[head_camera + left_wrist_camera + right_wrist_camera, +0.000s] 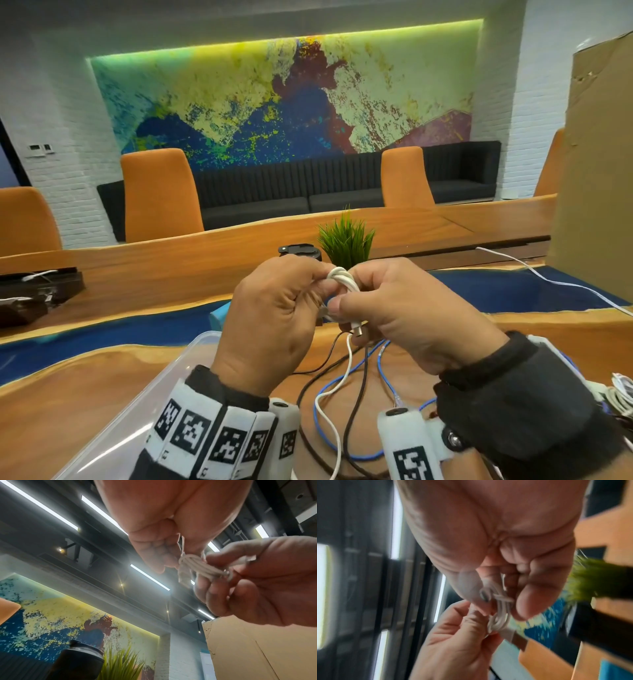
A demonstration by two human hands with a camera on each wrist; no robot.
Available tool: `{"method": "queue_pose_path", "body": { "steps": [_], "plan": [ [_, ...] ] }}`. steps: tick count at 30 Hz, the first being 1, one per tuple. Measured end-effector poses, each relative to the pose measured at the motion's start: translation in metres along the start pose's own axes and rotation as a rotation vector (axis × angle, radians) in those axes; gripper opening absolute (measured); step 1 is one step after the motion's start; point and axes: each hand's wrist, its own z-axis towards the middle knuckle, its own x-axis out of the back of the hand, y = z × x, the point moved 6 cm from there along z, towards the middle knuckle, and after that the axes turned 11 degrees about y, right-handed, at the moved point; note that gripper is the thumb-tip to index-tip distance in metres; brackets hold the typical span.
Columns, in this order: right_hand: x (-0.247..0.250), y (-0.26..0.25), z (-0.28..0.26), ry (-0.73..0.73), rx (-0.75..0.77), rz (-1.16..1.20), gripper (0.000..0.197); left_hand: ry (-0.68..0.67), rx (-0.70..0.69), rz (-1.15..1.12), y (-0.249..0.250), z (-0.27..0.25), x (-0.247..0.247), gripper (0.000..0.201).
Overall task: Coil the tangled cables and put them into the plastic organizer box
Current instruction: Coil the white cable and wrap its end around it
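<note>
Nearest, at the bottom edge: two dark sleeves with white marker bands at the wrists. Just left of them, the clear plastic organizer box (164,380), standing on the wooden surface (68,404), only its rim and near wall in view. Between the wrists, loose cables on the surface: a blue cable (383,373) looping, a dark cable (356,404) crossing it, and the free tail of the white cable (342,380) hanging down into the tangle.

Above those, raised off the surface: left hand (270,315) and right hand (407,308) close together, knuckles nearly touching. Held between them, the small white coil (342,279), several turns bunched tight. Left fingers (154,550) curled in, pinching one end of the coil. Right fingers (529,601) curled too, thumb pressing the bundle against them; a white plug end poking out below the right thumb.

Farther back: a dark lidded cup (301,251) and a green grass plant (346,240) side by side behind the hands. To the right, a tall cardboard sheet (596,154) standing upright, with another white lead (548,281) trailing across the blue strip of the surface beside it. Beyond, orange chairs (157,195), a dark sofa (308,188) and a painted mural (274,102) on the wall.
</note>
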Motion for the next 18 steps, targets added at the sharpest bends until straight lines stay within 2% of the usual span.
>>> {"method": "queue_pose_path", "body": {
  "steps": [2, 4, 6, 9, 13, 15, 18],
  "plan": [
    [0.006, -0.009, -0.002, 0.046, 0.162, -0.24, 0.007, -0.019, -0.006, 0.046, 0.003, 0.0, -0.002, 0.029],
    [0.004, -0.013, -0.003, 0.031, 0.307, -0.466, 0.009, -0.045, 0.012, 0.08, 0.002, -0.001, -0.005, 0.03],
    [0.001, -0.012, -0.004, -0.018, 0.353, -0.57, 0.013, -0.08, 0.053, 0.085, -0.003, -0.003, -0.007, 0.03],
    [0.003, -0.01, -0.004, -0.07, 0.364, -0.662, 0.018, -0.132, 0.047, 0.082, -0.004, -0.006, -0.011, 0.038],
    [0.002, -0.009, 0.001, -0.105, 0.358, -0.793, 0.015, -0.166, 0.112, 0.072, -0.01, -0.008, -0.015, 0.037],
    [0.0, -0.008, 0.006, -0.039, 0.387, -0.844, 0.015, -0.138, 0.124, 0.102, -0.013, -0.008, -0.011, 0.029],
    [0.003, -0.01, 0.008, 0.11, 0.513, -0.747, 0.016, -0.148, 0.149, 0.144, -0.014, -0.006, -0.008, 0.023]
  ]
}}
